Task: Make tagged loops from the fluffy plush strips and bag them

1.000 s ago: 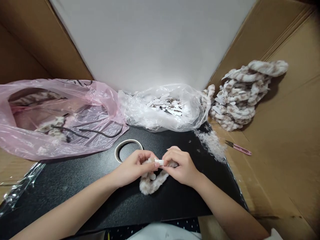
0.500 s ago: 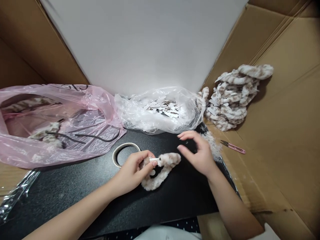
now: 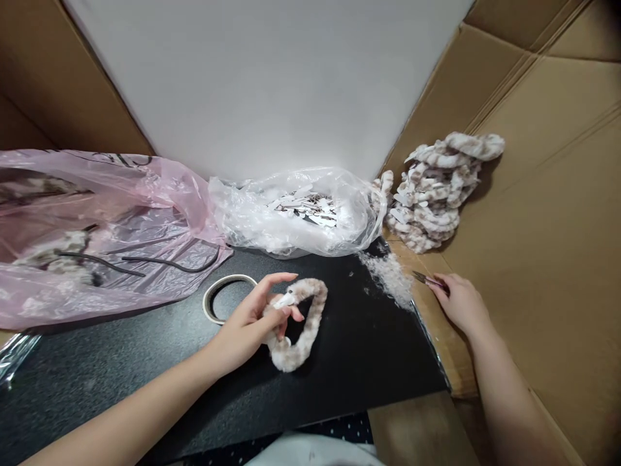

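Observation:
A fluffy white-and-brown ring [image 3: 310, 327], like a plush band bent into a loop, is held by my left hand [image 3: 259, 317] over the black tabletop. A white strip [image 3: 285, 299] shows on the ring by my fingers, which pinch it. To the right, on the cardboard, my right hand [image 3: 458, 301] is closed around the pink handle of a pair of thread snips [image 3: 423, 278], whose dark blades point left. Most of the handle is hidden by the fingers.
A tape roll [image 3: 207, 304] lies beside my left hand. Behind are a pink plastic bag [image 3: 160, 226] with dark wires and a clear bag [image 3: 242, 226] of white pieces. Several fluffy bands [image 3: 431, 194] are piled at the right, near loose fluff [image 3: 391, 278].
My right hand has moved right from near the ring and taken hold of the thread snips. My left hand still holds the ring, now turned somewhat. The view has shifted slightly right.

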`<action>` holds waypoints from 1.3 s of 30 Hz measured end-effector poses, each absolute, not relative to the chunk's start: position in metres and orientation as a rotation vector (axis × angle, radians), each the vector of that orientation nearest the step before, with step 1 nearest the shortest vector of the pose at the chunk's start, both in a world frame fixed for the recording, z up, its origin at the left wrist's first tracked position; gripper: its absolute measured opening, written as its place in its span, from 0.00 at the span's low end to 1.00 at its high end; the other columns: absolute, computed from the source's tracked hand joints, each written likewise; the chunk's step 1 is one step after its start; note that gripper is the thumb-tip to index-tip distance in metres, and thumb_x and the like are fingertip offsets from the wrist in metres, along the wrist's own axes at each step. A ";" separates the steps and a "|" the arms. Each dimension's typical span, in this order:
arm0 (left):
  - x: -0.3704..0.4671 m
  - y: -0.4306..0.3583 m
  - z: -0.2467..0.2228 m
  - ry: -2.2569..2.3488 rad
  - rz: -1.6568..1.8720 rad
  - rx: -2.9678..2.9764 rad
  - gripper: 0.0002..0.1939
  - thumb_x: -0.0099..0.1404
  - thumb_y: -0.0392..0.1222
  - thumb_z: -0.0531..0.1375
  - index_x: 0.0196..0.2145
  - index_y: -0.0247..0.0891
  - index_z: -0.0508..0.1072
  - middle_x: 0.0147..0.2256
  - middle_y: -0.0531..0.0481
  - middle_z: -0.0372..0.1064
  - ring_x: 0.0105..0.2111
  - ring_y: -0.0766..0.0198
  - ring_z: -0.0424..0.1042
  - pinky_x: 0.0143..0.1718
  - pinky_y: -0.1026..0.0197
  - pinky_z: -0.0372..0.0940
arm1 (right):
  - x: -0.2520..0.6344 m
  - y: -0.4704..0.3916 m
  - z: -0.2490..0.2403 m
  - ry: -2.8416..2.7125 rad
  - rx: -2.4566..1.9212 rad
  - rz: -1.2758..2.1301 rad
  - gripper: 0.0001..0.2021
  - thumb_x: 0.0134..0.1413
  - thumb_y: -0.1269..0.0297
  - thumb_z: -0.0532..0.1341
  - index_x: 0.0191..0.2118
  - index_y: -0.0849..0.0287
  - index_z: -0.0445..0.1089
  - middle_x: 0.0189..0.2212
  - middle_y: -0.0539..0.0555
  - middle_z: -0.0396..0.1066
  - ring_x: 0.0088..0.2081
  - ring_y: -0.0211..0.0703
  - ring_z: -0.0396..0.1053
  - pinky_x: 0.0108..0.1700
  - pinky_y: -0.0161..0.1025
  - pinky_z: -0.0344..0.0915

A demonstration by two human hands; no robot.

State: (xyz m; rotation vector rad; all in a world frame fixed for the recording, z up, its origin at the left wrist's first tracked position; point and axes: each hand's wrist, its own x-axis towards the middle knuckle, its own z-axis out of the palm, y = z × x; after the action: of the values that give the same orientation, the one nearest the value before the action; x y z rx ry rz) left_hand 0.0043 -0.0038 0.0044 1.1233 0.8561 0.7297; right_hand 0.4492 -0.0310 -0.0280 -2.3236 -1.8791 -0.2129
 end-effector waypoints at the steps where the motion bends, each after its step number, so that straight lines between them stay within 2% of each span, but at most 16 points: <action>1: 0.003 -0.002 0.004 0.839 0.761 1.084 0.20 0.62 0.46 0.61 0.50 0.41 0.64 0.31 0.52 0.73 0.22 0.70 0.65 0.26 0.66 0.65 | 0.449 -0.029 -0.030 -1.871 -2.301 -0.198 0.17 0.60 0.57 0.52 0.43 0.61 0.74 0.41 0.62 0.73 0.43 0.55 0.69 0.45 0.48 0.65; 3: 0.001 0.001 0.005 0.800 0.833 0.992 0.14 0.60 0.45 0.63 0.42 0.39 0.70 0.32 0.52 0.74 0.21 0.72 0.65 0.25 0.67 0.64 | 0.448 -0.025 -0.033 -1.836 -2.268 -0.149 0.17 0.60 0.56 0.52 0.40 0.61 0.74 0.39 0.62 0.73 0.42 0.54 0.68 0.46 0.49 0.64; 5: -0.002 0.004 0.007 0.769 0.895 0.891 0.13 0.58 0.46 0.64 0.38 0.37 0.74 0.31 0.50 0.74 0.22 0.71 0.67 0.25 0.67 0.65 | 0.449 -0.020 -0.036 -1.768 -2.238 -0.112 0.16 0.59 0.57 0.53 0.38 0.62 0.74 0.38 0.63 0.73 0.42 0.55 0.68 0.47 0.51 0.64; 8: -0.006 0.006 0.010 0.796 0.935 0.851 0.17 0.57 0.47 0.66 0.43 0.38 0.75 0.35 0.48 0.76 0.25 0.66 0.72 0.26 0.64 0.68 | 0.453 -0.016 -0.037 -1.649 -2.213 -0.095 0.14 0.57 0.59 0.53 0.37 0.63 0.72 0.38 0.66 0.73 0.41 0.56 0.69 0.47 0.52 0.64; 11: -0.007 0.005 0.010 0.867 0.922 1.007 0.20 0.59 0.46 0.65 0.48 0.38 0.74 0.40 0.45 0.77 0.31 0.63 0.75 0.35 0.61 0.71 | 0.449 -0.012 -0.029 -1.543 -2.204 -0.098 0.15 0.59 0.61 0.49 0.41 0.64 0.68 0.36 0.66 0.73 0.36 0.52 0.71 0.42 0.50 0.66; 14: -0.004 0.003 0.007 0.889 0.862 1.126 0.22 0.60 0.47 0.65 0.50 0.37 0.73 0.44 0.43 0.76 0.40 0.57 0.76 0.43 0.58 0.71 | 0.418 -0.010 -0.008 -1.422 -2.040 0.008 0.17 0.62 0.57 0.47 0.45 0.62 0.66 0.32 0.60 0.71 0.29 0.46 0.69 0.35 0.44 0.67; 16: -0.002 0.001 0.004 0.907 0.829 1.181 0.22 0.60 0.47 0.64 0.50 0.36 0.72 0.44 0.41 0.76 0.44 0.54 0.75 0.44 0.57 0.71 | 0.377 -0.010 0.008 -1.405 -1.817 0.134 0.18 0.63 0.51 0.48 0.45 0.58 0.66 0.32 0.57 0.70 0.28 0.44 0.68 0.30 0.40 0.65; 18: 0.000 -0.001 0.003 0.967 0.795 1.259 0.20 0.60 0.46 0.63 0.48 0.35 0.72 0.40 0.42 0.78 0.41 0.55 0.76 0.38 0.60 0.71 | 0.326 -0.010 0.020 -1.508 -1.597 0.336 0.18 0.64 0.50 0.48 0.43 0.56 0.68 0.30 0.55 0.70 0.28 0.43 0.67 0.27 0.38 0.63; 20: 0.001 -0.003 0.001 1.057 0.781 1.359 0.16 0.60 0.43 0.61 0.45 0.35 0.72 0.33 0.45 0.78 0.34 0.58 0.77 0.31 0.64 0.68 | 0.274 -0.012 0.026 -1.730 -1.408 0.504 0.17 0.65 0.52 0.50 0.39 0.57 0.70 0.32 0.55 0.72 0.33 0.44 0.70 0.33 0.38 0.65; 25: 0.000 -0.006 -0.004 1.189 0.809 1.535 0.14 0.56 0.38 0.59 0.42 0.37 0.73 0.22 0.55 0.70 0.23 0.66 0.69 0.23 0.69 0.61 | 0.194 -0.020 0.010 -1.938 -1.217 0.774 0.12 0.63 0.60 0.54 0.31 0.58 0.67 0.26 0.50 0.69 0.27 0.37 0.66 0.29 0.33 0.60; 32: 0.002 -0.010 -0.004 1.088 0.767 1.721 0.22 0.63 0.42 0.58 0.55 0.38 0.70 0.26 0.52 0.71 0.26 0.65 0.68 0.29 0.67 0.62 | 0.193 -0.024 -0.011 -1.937 -1.311 0.693 0.11 0.63 0.61 0.54 0.30 0.58 0.65 0.25 0.49 0.68 0.27 0.37 0.66 0.29 0.33 0.57; 36: 0.004 -0.011 -0.004 1.117 0.750 1.733 0.24 0.65 0.45 0.57 0.57 0.37 0.69 0.28 0.51 0.73 0.26 0.65 0.67 0.29 0.67 0.62 | 0.196 -0.025 -0.012 -1.958 -1.333 0.632 0.10 0.61 0.62 0.55 0.30 0.58 0.65 0.26 0.50 0.69 0.27 0.37 0.67 0.29 0.33 0.60; 39: 0.005 -0.010 -0.005 1.114 0.734 1.675 0.25 0.65 0.45 0.57 0.58 0.37 0.68 0.35 0.48 0.77 0.29 0.63 0.70 0.28 0.67 0.63 | 0.196 -0.025 -0.011 -1.976 -1.314 0.631 0.08 0.60 0.62 0.55 0.31 0.57 0.65 0.28 0.51 0.70 0.28 0.38 0.69 0.31 0.33 0.63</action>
State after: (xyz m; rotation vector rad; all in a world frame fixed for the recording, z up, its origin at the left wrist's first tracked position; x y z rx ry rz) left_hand 0.0047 -0.0102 -0.0048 1.6751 1.1142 0.7343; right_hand 0.1964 -0.0253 -0.0111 -1.3144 -1.9757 0.6309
